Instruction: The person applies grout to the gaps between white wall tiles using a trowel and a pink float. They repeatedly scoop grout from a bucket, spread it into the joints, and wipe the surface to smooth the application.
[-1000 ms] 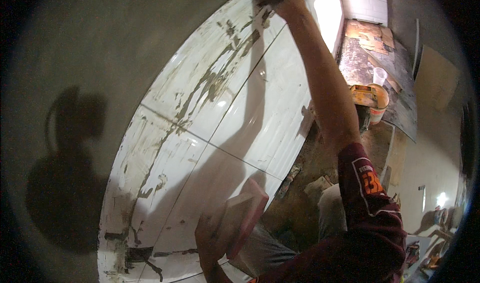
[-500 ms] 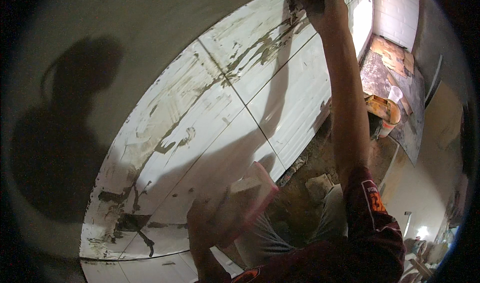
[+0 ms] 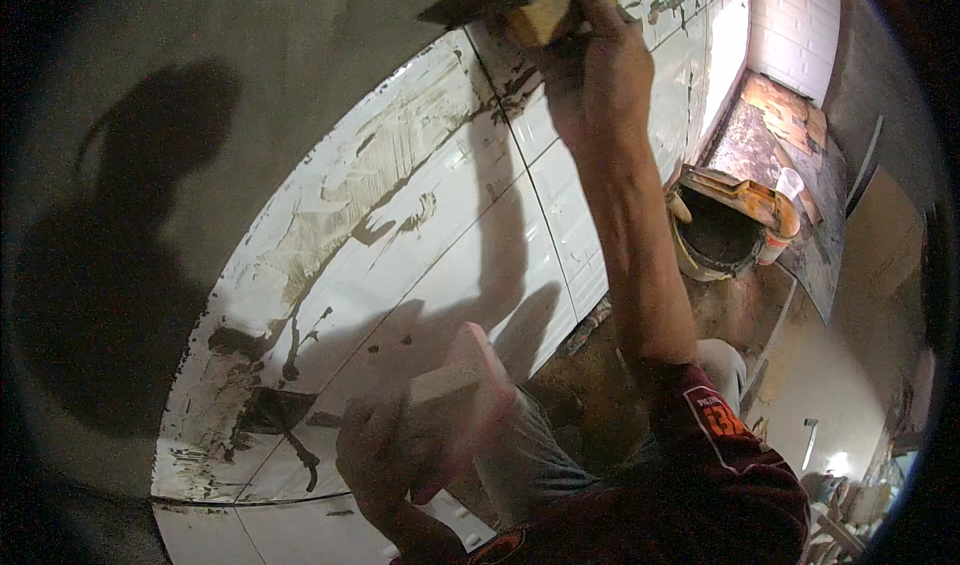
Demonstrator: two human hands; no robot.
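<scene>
My right hand [image 3: 612,80] is raised to the top edge of the tiled wall, closed round the yellowish block-like grip of a wide dark-bladed spreader [image 3: 548,10]. Its blade lies along the border between the white tiles [image 3: 470,235] and the bare grey wall. Lower down, my left hand [image 3: 385,455], in shadow, is closed round a pale block with a pink edge [image 3: 465,380]; its exact kind is unclear. Grey paste [image 3: 340,200] is smeared over the upper tile row, with darker smudges at the lower left.
A bucket [image 3: 715,235] with a dark inside stands on the floor to the right, an orange-yellow tool across its rim. Beside it are a white cup [image 3: 790,183] and board pieces [image 3: 785,110]. The plain grey wall [image 3: 300,35] above the tiles carries my shadow.
My right hand has swept left along the tiles' top edge with the spreader. The bucket has come out from behind my arm. My left hand and the block have shifted slightly left.
</scene>
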